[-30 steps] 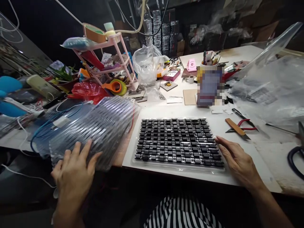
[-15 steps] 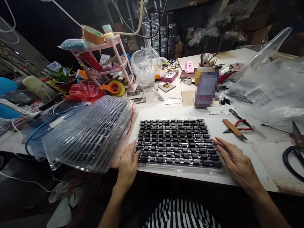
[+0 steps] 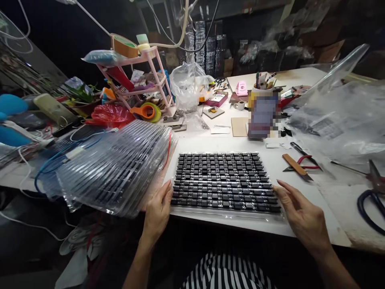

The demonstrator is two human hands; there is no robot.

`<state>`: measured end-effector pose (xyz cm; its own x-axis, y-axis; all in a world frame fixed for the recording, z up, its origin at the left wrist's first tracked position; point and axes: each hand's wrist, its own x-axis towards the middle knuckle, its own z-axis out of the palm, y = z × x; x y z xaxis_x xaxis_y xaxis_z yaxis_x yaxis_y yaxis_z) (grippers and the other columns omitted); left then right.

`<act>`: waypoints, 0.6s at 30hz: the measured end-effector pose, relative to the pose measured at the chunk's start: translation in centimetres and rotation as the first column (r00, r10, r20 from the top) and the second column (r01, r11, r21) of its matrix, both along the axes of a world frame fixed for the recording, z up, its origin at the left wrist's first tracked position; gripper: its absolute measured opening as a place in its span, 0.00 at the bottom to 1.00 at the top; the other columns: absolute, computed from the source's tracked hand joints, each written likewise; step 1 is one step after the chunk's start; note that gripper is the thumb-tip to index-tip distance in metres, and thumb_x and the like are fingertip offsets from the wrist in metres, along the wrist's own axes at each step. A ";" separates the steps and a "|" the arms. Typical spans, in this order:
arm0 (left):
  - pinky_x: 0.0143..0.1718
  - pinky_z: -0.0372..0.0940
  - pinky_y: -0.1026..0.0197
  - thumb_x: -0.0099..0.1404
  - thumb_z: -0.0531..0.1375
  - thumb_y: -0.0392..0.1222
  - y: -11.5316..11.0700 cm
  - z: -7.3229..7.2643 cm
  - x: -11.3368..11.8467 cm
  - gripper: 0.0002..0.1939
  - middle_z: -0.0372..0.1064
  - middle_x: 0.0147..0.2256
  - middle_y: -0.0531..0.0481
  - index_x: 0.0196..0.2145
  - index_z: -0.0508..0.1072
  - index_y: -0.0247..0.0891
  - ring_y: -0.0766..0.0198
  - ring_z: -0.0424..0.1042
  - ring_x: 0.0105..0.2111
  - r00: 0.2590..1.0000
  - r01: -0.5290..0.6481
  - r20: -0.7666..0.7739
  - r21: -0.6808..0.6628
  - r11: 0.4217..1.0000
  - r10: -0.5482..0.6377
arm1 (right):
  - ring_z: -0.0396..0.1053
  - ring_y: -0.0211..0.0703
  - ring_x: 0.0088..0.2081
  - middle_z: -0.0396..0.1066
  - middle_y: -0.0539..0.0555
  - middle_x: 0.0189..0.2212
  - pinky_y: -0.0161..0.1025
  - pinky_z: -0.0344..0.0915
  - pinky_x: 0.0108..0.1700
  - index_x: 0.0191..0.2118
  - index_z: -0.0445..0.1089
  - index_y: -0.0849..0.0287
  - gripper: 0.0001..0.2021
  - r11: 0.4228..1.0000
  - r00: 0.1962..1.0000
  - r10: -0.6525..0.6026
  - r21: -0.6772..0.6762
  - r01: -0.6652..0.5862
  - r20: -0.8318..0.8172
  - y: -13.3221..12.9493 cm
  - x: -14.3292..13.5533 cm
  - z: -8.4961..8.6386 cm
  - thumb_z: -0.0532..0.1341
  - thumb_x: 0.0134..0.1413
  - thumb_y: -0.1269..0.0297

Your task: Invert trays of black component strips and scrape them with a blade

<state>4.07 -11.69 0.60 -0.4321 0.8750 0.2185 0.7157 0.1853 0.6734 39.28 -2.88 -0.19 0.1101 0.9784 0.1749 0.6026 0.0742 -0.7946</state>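
On the white table (image 3: pixel 207 142), seen from the head, a clear rectangular plastic tray (image 3: pixel 225 215) lies between left hand (image 3: pixel 158 210), pinch unclear, and right hand (image 3: pixel 305 216), fingers loosely spread; its rows of black chip-bearing boards (image 3: pixel 222 185) look complete, with anything left undone not visible.

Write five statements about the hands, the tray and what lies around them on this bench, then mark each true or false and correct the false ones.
1. The clear tray holds rows of black components. True.
2. The left hand is at the tray's left edge. True.
3. The right hand is gripping the scissors. False: it is at the tray's right edge.
4. The red-handled pliers lie to the left of the tray. False: they lie to its right.
5. The pile of clear, ridged plastic is to the left of the tray. True.
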 end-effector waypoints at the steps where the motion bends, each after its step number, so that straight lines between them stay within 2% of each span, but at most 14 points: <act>1: 0.57 0.60 0.55 0.67 0.52 0.53 0.0 -0.2 0.0 0.25 0.70 0.52 0.42 0.54 0.69 0.34 0.57 0.67 0.54 1.000 -0.002 -0.006 0.004 1.000 0.002 | 0.73 0.52 0.44 0.76 0.55 0.39 0.43 0.72 0.42 0.51 0.70 0.55 0.26 1.000 1.000 -0.017 -0.022 0.017 -0.012 0.3 0.1 0.0 0.56 0.55 0.43; 4: 0.58 0.59 0.53 0.67 0.52 0.51 0.1 -0.8 0.1 0.25 0.68 0.53 0.42 0.56 0.66 0.34 0.56 0.66 0.55 0.999 0.023 -0.033 0.026 0.999 -0.022 | 0.72 0.51 0.45 0.77 0.53 0.38 0.47 0.69 0.48 0.50 0.70 0.54 0.24 0.998 0.999 -0.045 -0.047 0.044 -0.028 0.9 0.2 -0.3 0.54 0.55 0.43; 8: 0.62 0.52 0.48 0.67 0.51 0.49 0.5 -1.3 0.5 0.26 0.60 0.59 0.41 0.60 0.60 0.35 0.56 0.57 0.61 0.983 0.115 -0.142 0.005 0.993 -0.113 | 0.70 0.51 0.48 0.75 0.52 0.42 0.51 0.64 0.55 0.50 0.70 0.52 0.24 0.998 0.998 -0.033 -0.053 0.030 -0.047 1.0 0.3 -0.4 0.55 0.54 0.43; 11: 0.63 0.50 0.48 0.69 0.49 0.49 0.6 -1.4 0.7 0.25 0.58 0.60 0.42 0.61 0.58 0.38 0.57 0.54 0.62 0.981 0.107 -0.159 -0.044 0.993 -0.113 | 0.68 0.53 0.51 0.75 0.51 0.42 0.53 0.60 0.58 0.50 0.70 0.51 0.24 0.995 0.996 -0.044 -0.087 0.037 -0.079 0.7 0.2 -0.1 0.54 0.54 0.42; 14: 0.63 0.47 0.46 0.70 0.45 0.52 0.2 -1.3 0.8 0.29 0.50 0.64 0.42 0.64 0.51 0.39 0.57 0.47 0.65 0.975 0.120 -0.175 -0.112 0.986 -0.139 | 0.67 0.54 0.52 0.74 0.52 0.42 0.55 0.59 0.59 0.50 0.70 0.50 0.25 0.993 0.995 -0.047 -0.116 0.037 -0.085 0.5 0.1 0.3 0.53 0.54 0.41; 16: 0.63 0.43 0.42 0.68 0.45 0.56 -0.1 -1.3 0.8 0.33 0.42 0.66 0.41 0.66 0.44 0.40 0.54 0.41 0.66 0.953 0.161 -0.228 -0.173 0.972 -0.199 | 0.67 0.55 0.52 0.74 0.53 0.42 0.54 0.58 0.59 0.49 0.70 0.49 0.24 0.992 0.997 -0.042 -0.122 0.033 -0.071 0.4 0.1 0.4 0.53 0.54 0.41; 18: 0.63 0.41 0.40 0.67 0.46 0.60 -0.5 -1.3 0.9 0.37 0.38 0.67 0.40 0.66 0.39 0.41 0.52 0.38 0.66 0.923 0.202 -0.280 -0.228 0.952 -0.263 | 0.66 0.55 0.52 0.74 0.53 0.42 0.54 0.59 0.58 0.49 0.70 0.49 0.24 0.992 0.998 -0.039 -0.122 0.033 -0.054 0.4 0.1 0.5 0.54 0.53 0.41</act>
